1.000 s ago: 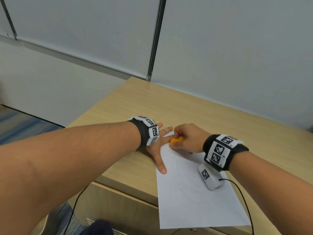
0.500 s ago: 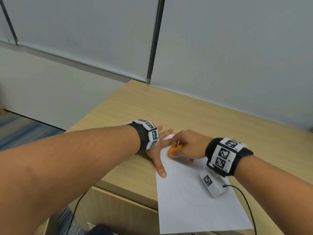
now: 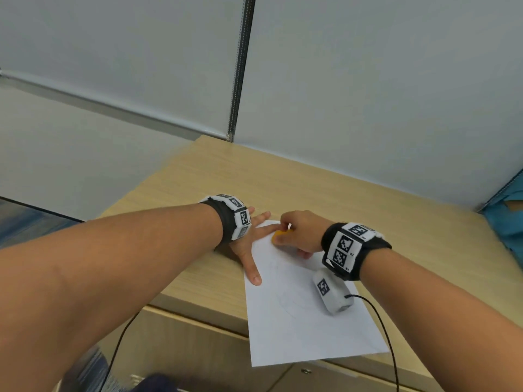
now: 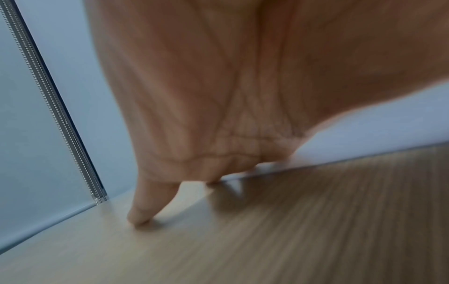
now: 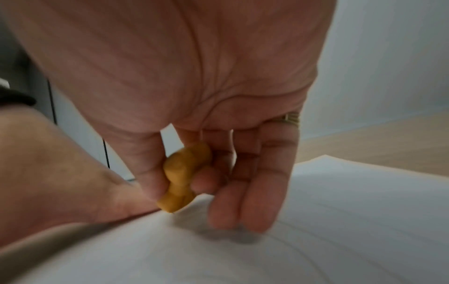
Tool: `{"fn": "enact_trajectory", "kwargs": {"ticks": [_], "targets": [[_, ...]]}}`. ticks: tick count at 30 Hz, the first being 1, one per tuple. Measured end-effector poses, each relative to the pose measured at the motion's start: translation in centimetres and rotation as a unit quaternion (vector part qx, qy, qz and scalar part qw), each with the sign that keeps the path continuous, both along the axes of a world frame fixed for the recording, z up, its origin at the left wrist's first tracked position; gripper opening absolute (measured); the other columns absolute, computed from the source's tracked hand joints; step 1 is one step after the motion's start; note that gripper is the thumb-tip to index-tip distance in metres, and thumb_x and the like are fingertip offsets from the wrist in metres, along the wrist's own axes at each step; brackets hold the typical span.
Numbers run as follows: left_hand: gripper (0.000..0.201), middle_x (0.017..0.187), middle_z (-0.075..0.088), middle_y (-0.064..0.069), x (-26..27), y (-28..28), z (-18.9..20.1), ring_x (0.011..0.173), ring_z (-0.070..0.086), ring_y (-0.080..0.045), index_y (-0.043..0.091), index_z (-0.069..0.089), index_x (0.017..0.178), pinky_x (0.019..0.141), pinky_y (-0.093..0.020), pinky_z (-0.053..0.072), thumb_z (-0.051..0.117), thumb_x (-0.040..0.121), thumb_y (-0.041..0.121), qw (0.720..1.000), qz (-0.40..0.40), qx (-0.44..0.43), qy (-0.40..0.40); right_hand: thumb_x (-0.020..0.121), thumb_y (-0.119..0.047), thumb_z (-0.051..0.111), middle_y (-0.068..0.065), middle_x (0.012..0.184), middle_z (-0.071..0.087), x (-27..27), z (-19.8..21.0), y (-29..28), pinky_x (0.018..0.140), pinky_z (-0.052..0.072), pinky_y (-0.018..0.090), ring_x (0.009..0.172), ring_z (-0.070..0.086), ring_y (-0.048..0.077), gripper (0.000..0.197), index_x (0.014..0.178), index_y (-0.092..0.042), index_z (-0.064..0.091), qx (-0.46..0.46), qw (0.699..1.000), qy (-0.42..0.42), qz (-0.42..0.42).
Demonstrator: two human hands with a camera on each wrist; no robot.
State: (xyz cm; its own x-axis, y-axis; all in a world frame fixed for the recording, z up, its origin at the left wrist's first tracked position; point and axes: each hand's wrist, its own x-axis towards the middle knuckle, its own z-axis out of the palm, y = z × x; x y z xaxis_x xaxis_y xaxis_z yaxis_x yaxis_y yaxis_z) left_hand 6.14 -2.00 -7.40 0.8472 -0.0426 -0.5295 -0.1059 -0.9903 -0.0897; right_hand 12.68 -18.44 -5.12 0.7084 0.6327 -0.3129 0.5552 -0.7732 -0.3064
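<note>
I judge that I am midway through rubbing out pencil lines. My right hand (image 3: pixel 301 232) pinches a small orange eraser (image 3: pixel 279 235) between thumb and first two fingers. The other two fingers hang loosely curled beside it. The eraser's lower tip meets the paper (image 3: pixel 297 329) just under my fingertips, near the sheet's far corner.

My left hand (image 3: pixel 246 246) lies flat and spread right beside my right one and grips nothing. Its forefinger lies on the paper just short of the eraser, and the thumb presses the sheet's near-left edge. The little finger rests on the bare desk (image 3: pixel 382 222), as the left wrist view shows.

Faint pencil arcs (image 3: pixel 285 304) run across the sheet behind my right wrist, toward me, so I reckon most of the work is not yet done.

The next move calls for short, light strokes with the eraser. The left hand must bear down firmly, since a loose sheet could buckle or crease under the rubbing. Then both hands need to shift back along the arcs.

I can read no writing or brand anywhere. The bands (image 3: pixel 351 247) on both wrists carry only black-and-white square code patterns. So does the white block (image 3: pixel 332 295) under my right wrist. The eraser is a plain, unmarked lump, and the ring (image 5: pixel 292 117) on my right hand shows nothing legible.
</note>
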Motion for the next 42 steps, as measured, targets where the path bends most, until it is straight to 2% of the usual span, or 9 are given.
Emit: {"fn": "enact_trajectory", "kwargs": {"ticks": [6,11,16,19,24,28,35,39,42], "targets": [[0.152,0.163,-0.031,0.005,-1.9,-0.5,0.4,0.151,-0.021,-0.036,0.037,-0.021,0.155,0.119,-0.066,0.004,0.052,0.040,0.105,0.997,0.076,0.010,-0.021,0.093,-0.031,0.057,0.009,0.103,0.067,-0.3,0.1,-2.2,0.075,0.054,0.034,0.089,0.065,0.030,0.022,0.102,-0.013,0.066,-0.037,0.986,-0.162,-0.030],[0.133,0.166,-0.025,0.002,-6.0,-1.2,1.8,0.152,-0.019,-0.034,0.025,-0.009,0.160,0.121,-0.061,0.005,0.044,0.063,0.099,0.998,0.058,0.008,0.008,0.093,-0.032,0.063,0.005,0.105,0.066,-1.2,-0.9,-1.8,0.074,0.051,0.033,0.093,0.064,0.028,0.023,0.107,-0.016,0.070,-0.020,0.989,-0.144,0.006],[0.099,0.169,0.010,0.009,-6.6,-0.3,5.1,0.153,0.017,-0.021,0.033,0.022,0.159,0.122,-0.046,0.019,0.050,0.079,0.085,0.997,-0.017,0.014,0.069,0.093,-0.034,0.063,0.004,0.104,0.069,-1.3,-1.0,-1.3,0.080,0.054,0.036,0.093,0.065,0.027,0.022,0.108,-0.019,0.070,0.012,0.989,-0.129,0.074],[0.093,0.159,0.034,0.005,-5.1,0.1,5.7,0.141,0.037,-0.020,0.032,0.037,0.152,0.116,-0.043,0.032,0.063,0.076,0.079,1.000,-0.021,-0.004,0.008,0.094,-0.035,0.066,0.003,0.108,0.071,-1.6,-1.1,-1.3,0.084,0.053,0.036,0.096,0.064,0.025,0.027,0.116,-0.020,0.070,0.026,0.986,-0.127,0.108],[0.125,0.166,-0.022,0.006,-2.6,-0.3,3.4,0.153,-0.018,-0.030,0.044,-0.013,0.156,0.119,-0.061,-0.002,0.070,0.070,0.077,0.999,-0.018,-0.033,0.016,0.091,-0.034,0.072,-0.002,0.095,0.069,-1.7,-1.5,-1.7,0.076,0.048,0.031,0.083,0.058,0.016,0.025,0.112,-0.020,0.071,0.114,0.978,-0.125,0.123],[0.132,0.161,-0.035,0.011,-1.3,0.2,1.1,0.148,-0.030,-0.034,0.057,-0.027,0.145,0.115,-0.069,-0.006,0.067,0.057,0.089,0.999,-0.028,-0.015,0.035,0.092,-0.035,0.072,-0.006,0.089,0.064,-1.8,-1.5,-1.9,0.070,0.042,0.027,0.079,0.057,0.014,0.021,0.108,-0.021,0.068,0.085,0.981,-0.109,0.134],[0.135,0.156,-0.043,0.011,-0.4,0.5,-0.6,0.145,-0.036,-0.034,0.054,-0.025,0.147,0.118,-0.068,-0.003,0.061,0.051,0.096,0.999,-0.038,0.011,0.030,0.087,-0.036,0.079,-0.017,0.087,0.060,-3.4,-0.6,-1.5,0.064,0.038,0.013,0.076,0.054,0.000,0.022,0.097,-0.035,0.060,0.041,0.971,-0.003,0.234],[0.138,0.155,-0.044,0.012,-0.2,0.7,-0.9,0.144,-0.038,-0.034,0.056,-0.014,0.150,0.118,-0.067,-0.005,0.057,0.040,0.100,0.999,-0.035,-0.001,0.029,0.088,-0.036,0.075,-0.016,0.081,0.056,-2.5,-1.1,-0.6,0.067,0.040,0.024,0.073,0.052,0.003,0.022,0.099,-0.026,0.059,0.059,0.972,-0.067,0.219],[0.142,0.156,-0.042,0.013,-0.3,0.9,-1.4,0.143,-0.040,-0.035,0.058,-0.017,0.148,0.117,-0.067,-0.008,0.051,0.032,0.103,0.999,-0.035,-0.011,0.024,0.092,-0.041,0.067,0.002,0.095,0.066,-2.2,-2.0,0.2,0.075,0.052,0.038,0.084,0.061,0.021,0.030,0.107,-0.016,0.059,0.038,0.974,-0.125,0.186]]}}
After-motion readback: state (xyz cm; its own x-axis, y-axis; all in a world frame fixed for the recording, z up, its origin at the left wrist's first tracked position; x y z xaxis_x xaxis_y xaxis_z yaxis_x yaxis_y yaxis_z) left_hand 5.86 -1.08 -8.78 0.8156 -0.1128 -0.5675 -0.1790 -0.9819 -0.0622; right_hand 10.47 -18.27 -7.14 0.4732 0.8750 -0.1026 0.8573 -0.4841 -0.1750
